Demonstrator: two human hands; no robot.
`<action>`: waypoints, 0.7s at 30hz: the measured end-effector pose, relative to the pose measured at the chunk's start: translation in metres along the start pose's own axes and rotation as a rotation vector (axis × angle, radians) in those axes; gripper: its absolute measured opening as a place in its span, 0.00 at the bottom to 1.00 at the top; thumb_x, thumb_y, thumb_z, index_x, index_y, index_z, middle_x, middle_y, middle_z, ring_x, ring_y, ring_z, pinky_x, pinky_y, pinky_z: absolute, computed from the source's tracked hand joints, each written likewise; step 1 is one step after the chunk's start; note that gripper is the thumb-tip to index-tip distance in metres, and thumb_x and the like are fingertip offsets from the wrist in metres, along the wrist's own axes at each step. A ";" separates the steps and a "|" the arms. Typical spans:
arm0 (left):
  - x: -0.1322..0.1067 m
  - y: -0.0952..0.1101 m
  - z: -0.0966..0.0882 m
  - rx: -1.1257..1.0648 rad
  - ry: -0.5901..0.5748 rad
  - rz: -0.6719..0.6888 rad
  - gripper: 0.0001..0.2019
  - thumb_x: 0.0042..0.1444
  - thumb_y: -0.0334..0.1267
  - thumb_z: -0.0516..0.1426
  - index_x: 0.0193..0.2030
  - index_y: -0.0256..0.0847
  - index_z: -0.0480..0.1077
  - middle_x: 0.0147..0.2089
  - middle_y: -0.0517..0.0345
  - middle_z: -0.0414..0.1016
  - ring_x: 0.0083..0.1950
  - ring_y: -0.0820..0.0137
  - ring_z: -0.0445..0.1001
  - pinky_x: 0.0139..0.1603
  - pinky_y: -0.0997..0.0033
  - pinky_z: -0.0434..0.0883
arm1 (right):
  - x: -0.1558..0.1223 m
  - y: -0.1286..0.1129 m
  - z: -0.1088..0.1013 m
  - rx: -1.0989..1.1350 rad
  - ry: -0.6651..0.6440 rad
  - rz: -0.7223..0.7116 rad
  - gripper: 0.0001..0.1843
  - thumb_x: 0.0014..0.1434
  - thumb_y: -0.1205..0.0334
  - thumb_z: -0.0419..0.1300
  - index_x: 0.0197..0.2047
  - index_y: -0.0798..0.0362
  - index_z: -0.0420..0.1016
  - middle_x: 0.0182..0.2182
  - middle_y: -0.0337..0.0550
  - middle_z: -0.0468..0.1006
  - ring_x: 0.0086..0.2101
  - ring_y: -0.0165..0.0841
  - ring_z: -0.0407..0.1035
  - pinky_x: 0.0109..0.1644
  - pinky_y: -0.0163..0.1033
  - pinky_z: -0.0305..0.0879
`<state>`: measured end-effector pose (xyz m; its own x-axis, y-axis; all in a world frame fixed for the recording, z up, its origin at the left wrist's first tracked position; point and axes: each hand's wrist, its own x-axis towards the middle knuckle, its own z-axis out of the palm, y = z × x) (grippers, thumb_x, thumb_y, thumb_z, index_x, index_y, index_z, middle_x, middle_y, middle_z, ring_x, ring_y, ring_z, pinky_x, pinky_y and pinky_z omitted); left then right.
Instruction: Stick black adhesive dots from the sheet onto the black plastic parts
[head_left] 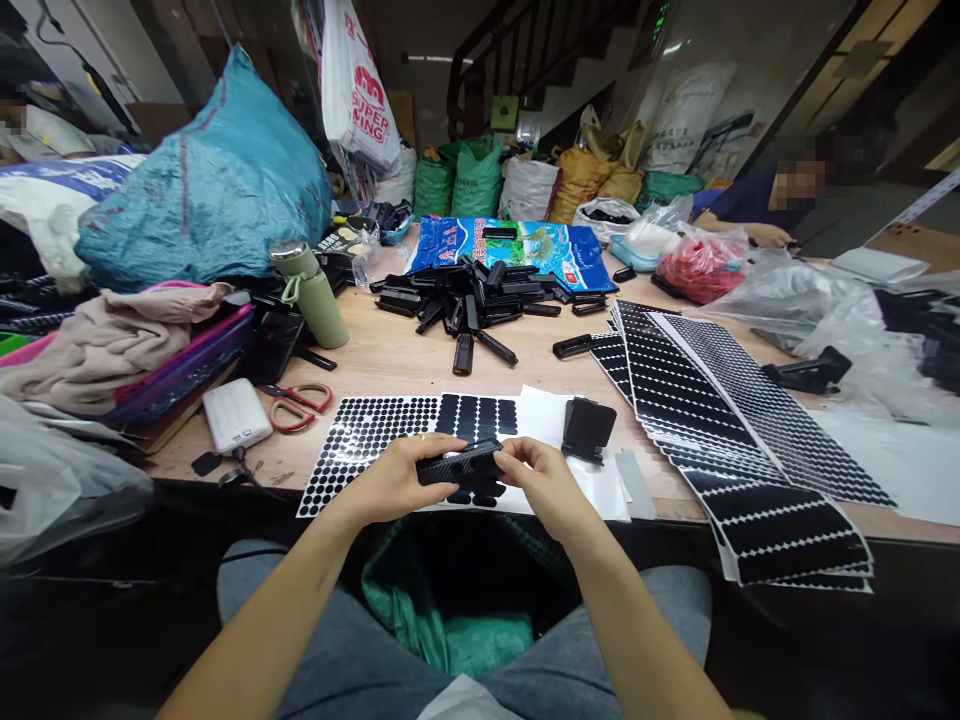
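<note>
My left hand [394,478] grips a long black plastic piece [459,464] with a patterned side, thumb above and fingers below. At its right end, my right hand [541,480] pinches with thumb and forefinger; whether a small sticker is between those fingertips I cannot tell. Beneath both hands lies a white sheet of black round stickers [367,430], and beside it a sheet of black oblong stickers [478,415], partly covered by the held piece. A black folding stand [588,428] rests just beyond my right hand.
A heap of black plastic pieces [480,295] lies on a blue printed bag [592,258]. Long sticker sheets [690,390] overhang the table edge on the right. Red-handled scissors [300,408], a white power bank [236,415] and a green bottle [319,300] are at left. Another person [772,195] sits at far right.
</note>
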<state>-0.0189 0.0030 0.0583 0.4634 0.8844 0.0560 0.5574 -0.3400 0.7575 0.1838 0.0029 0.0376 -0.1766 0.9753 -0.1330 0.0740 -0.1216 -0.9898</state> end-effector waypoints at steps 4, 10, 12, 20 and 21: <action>-0.002 0.000 0.001 -0.003 0.005 0.015 0.23 0.45 0.35 0.58 0.52 0.42 0.67 0.50 0.55 0.71 0.51 0.65 0.68 0.54 0.67 0.62 | -0.003 0.003 0.001 -0.083 0.027 -0.050 0.12 0.52 0.52 0.55 0.27 0.53 0.65 0.25 0.38 0.67 0.29 0.29 0.63 0.37 0.38 0.63; -0.004 0.001 0.003 0.028 0.030 0.019 0.24 0.44 0.35 0.58 0.52 0.42 0.67 0.51 0.55 0.71 0.52 0.65 0.68 0.55 0.65 0.61 | -0.010 0.000 0.003 -0.181 0.088 -0.100 0.11 0.53 0.53 0.54 0.28 0.52 0.65 0.26 0.39 0.69 0.30 0.31 0.64 0.36 0.37 0.62; -0.004 0.002 0.004 0.032 0.038 0.014 0.24 0.44 0.35 0.59 0.52 0.43 0.67 0.50 0.55 0.72 0.52 0.64 0.68 0.56 0.64 0.61 | -0.012 -0.001 0.005 -0.210 0.112 -0.107 0.11 0.53 0.53 0.54 0.28 0.52 0.65 0.27 0.40 0.69 0.29 0.32 0.64 0.35 0.38 0.62; -0.007 0.005 0.009 -0.154 0.041 -0.142 0.23 0.46 0.40 0.58 0.52 0.43 0.68 0.49 0.54 0.72 0.50 0.61 0.69 0.53 0.62 0.64 | -0.009 0.008 0.002 -0.173 0.379 -0.121 0.17 0.50 0.52 0.57 0.40 0.51 0.60 0.37 0.44 0.70 0.35 0.33 0.66 0.37 0.38 0.64; -0.008 0.005 0.009 -0.205 0.046 -0.170 0.23 0.47 0.41 0.58 0.52 0.43 0.67 0.50 0.54 0.72 0.50 0.61 0.69 0.52 0.61 0.64 | -0.009 0.010 -0.001 -0.169 0.353 -0.089 0.19 0.49 0.50 0.57 0.42 0.51 0.60 0.39 0.45 0.70 0.36 0.33 0.66 0.37 0.38 0.64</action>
<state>-0.0139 -0.0089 0.0556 0.3404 0.9385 -0.0573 0.4716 -0.1177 0.8739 0.1870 -0.0069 0.0292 0.1565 0.9876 0.0077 0.2397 -0.0304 -0.9704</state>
